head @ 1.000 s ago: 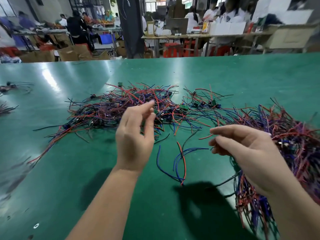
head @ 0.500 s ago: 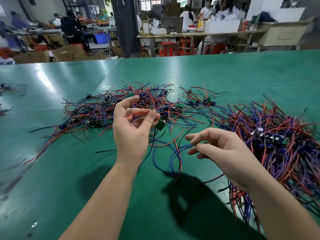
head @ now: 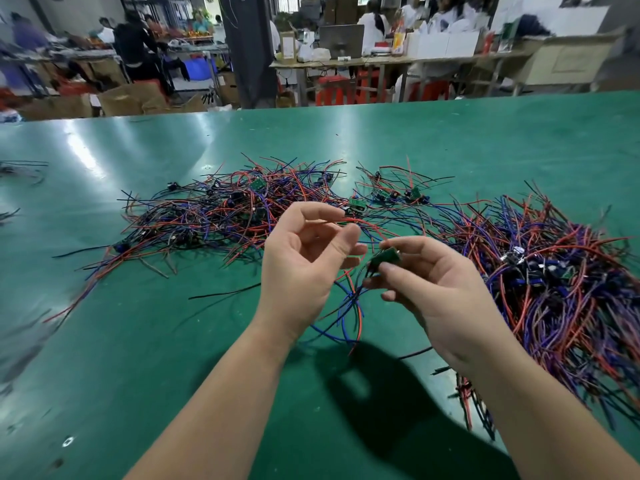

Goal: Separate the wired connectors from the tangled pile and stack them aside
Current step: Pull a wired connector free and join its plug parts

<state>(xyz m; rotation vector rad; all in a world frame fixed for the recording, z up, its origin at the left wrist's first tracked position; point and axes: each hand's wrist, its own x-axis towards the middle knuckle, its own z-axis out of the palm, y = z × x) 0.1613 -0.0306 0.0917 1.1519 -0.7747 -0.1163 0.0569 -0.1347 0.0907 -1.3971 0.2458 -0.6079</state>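
Our right hand [head: 440,292] pinches a small green circuit-board connector [head: 386,258] between the thumb and curled fingers, raised above the glossy green table [head: 138,341]. Its thin blue, red and black wires [head: 348,317] hang in loops and reach the table between our wrists. Our left hand [head: 304,261] is just beside the right one, its fingers curled. A thin red wire [head: 377,230] runs from between its index finger and thumb towards the right hand, but we cannot tell whether the fingers actually pinch it. Beyond both hands, a flat tangled pile of red, blue and black wired connectors [head: 225,216] sprawls across the table. To our right lies a thicker heap of red, blue and purple wired connectors [head: 561,282], stretching from mid-table towards the near edge.
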